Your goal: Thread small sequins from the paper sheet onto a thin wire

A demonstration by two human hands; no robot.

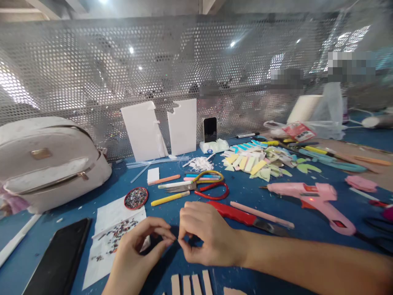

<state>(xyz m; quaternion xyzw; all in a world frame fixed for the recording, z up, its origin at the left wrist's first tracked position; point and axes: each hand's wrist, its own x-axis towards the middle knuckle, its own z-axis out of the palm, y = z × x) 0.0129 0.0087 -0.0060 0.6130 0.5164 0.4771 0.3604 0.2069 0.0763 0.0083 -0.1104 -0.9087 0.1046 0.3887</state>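
Observation:
My left hand [144,241] and my right hand [207,233] meet fingertip to fingertip above the blue table [162,219]. The thumb and fingers of each hand are pinched together; whatever lies between them is too small to make out. Below them, several narrow beige strips [186,283] lie at the bottom edge. Left of my left hand, a white paper sheet [102,213] carries scattered dark and coloured bits [118,233], and a round red-rimmed dish [136,198] full of similar bits sits on its top edge. A red-handled utility knife [233,213] lies just beyond my right hand.
Scissors [187,187] and markers [170,198] lie beyond my hands. A pink glue gun [310,196] rests at right, a black phone [58,258] at left. Paper scraps [254,159], white boards [144,131] and a white backpack [55,164] stand farther back, before a perforated metal screen [172,61].

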